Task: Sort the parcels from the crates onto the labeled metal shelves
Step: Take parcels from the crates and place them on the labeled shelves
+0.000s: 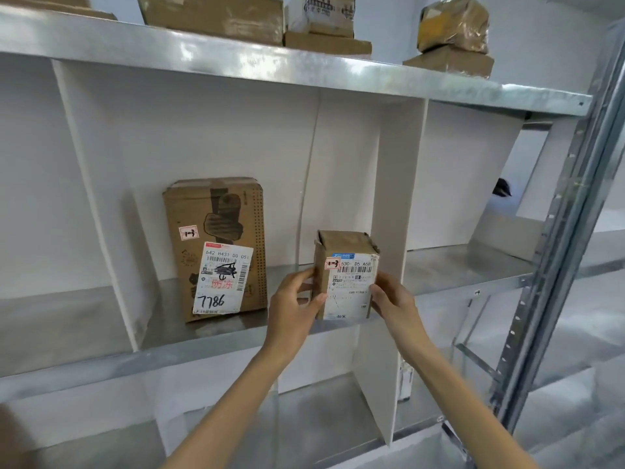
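Parcel held upright at the shelf edge

Both hands hold a small cardboard parcel [345, 275] upright, label facing the camera, at the front edge of the middle metal shelf [101, 363]. The left hand [292, 309] curls round its left side, thumb on the front; the right hand [394, 301] pinches the right edge. Its base seems to sit on the shelf, though the fingers hide the contact. At nine o'clock from it, apart, stands a larger parcel [220, 248] (marked "7786" by hand). A white divider [389, 198] rises just beside it at three o'clock. At twelve o'clock, the top shelf [236, 59] carries more cardboard boxes [213, 15].
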